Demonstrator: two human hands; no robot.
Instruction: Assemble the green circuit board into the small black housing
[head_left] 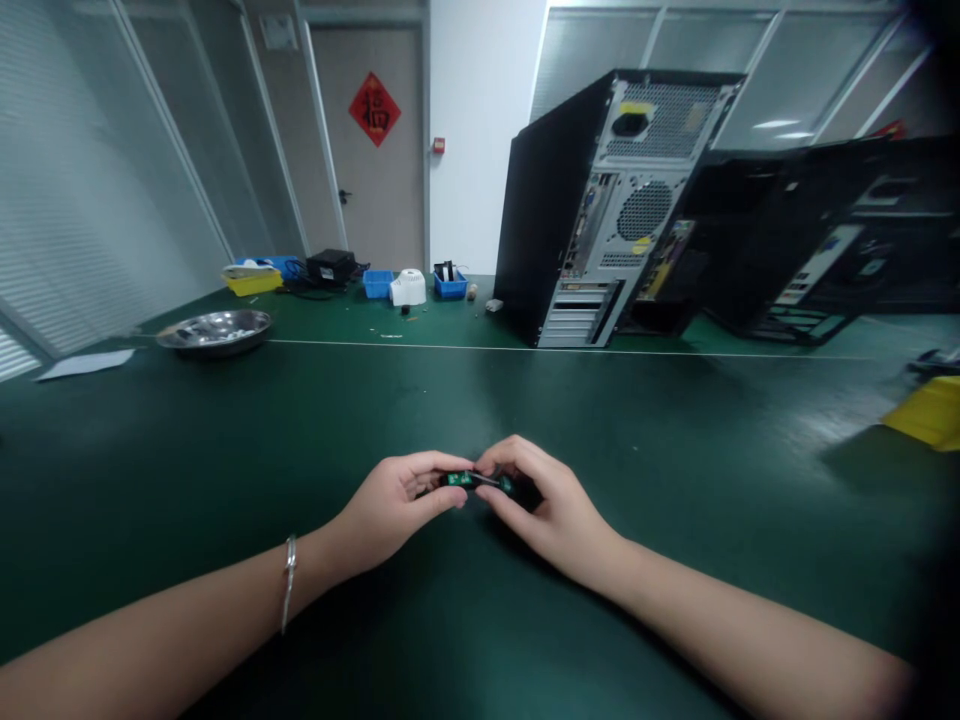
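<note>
Over the near middle of the green table, my left hand (396,502) pinches the left end of a small black piece with green circuit board (459,479) between thumb and fingers. My right hand (553,508) is closed at the right end of the same piece, its thumb and fingertips meeting near a thin silvery strip (486,480). Whether that strip belongs to the piece I cannot tell. The fingers cover much of the piece.
A tall black computer case (555,200) stands at the back right, beside another dark case (795,230). A metal bowl (217,345) and white paper (86,364) lie left. Blue bins (377,284) line the back; a yellow bin (926,412) sits at the right edge.
</note>
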